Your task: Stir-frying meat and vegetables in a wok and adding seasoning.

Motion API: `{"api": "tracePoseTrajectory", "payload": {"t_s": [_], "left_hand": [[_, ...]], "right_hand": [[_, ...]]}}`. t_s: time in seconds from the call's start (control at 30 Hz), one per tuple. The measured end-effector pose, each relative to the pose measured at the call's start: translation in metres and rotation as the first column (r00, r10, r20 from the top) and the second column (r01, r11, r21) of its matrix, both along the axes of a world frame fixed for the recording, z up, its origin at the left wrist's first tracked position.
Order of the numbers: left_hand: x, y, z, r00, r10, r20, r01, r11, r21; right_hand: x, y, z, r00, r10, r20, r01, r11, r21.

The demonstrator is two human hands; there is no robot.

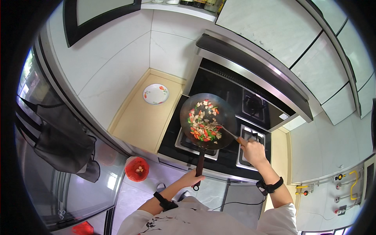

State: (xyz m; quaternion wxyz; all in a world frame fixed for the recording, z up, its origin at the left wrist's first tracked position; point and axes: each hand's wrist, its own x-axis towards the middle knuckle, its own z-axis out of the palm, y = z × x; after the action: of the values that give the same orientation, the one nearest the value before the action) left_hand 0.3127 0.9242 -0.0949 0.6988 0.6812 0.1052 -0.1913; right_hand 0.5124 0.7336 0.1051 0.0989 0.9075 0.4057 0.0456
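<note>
A dark metal wok (226, 114) is over the left burner of a black gas stove. My left hand (191, 178) grips its dark long handle (200, 164) from the near side. Pieces of red and green pepper with pale sliced food (205, 130) lie spread in the wok. My right hand (253, 150) holds a metal spatula (230, 133) by its wooden handle, its head in among the food and partly hidden. A white plate (155, 94) with orange flowers rests on the beige counter, left of the wok.
Above the back of the stove juts a range hood (252, 67). The right burner (245, 161) sits below my right hand. A red-lined bin (137, 169) stands on the floor at left. A dark apron (63, 138) hangs by the glass door. A black cable (235, 202) runs near my right arm.
</note>
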Motion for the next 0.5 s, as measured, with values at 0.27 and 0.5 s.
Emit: {"api": "tracePoseTrajectory", "payload": {"t_s": [0.27,0.5], "left_hand": [[0.001,-0.004,-0.014,1.0,0.027,-0.007,-0.026,0.999,0.018],[0.003,-0.01,-0.017,0.997,0.056,0.059,-0.057,0.998,0.021]], "right_hand": [[0.018,0.008,-0.024,0.938,-0.258,-0.233,0.318,0.907,0.276],[0.053,-0.004,-0.074,0.19,-0.315,-0.93,0.87,0.493,0.01]]}}
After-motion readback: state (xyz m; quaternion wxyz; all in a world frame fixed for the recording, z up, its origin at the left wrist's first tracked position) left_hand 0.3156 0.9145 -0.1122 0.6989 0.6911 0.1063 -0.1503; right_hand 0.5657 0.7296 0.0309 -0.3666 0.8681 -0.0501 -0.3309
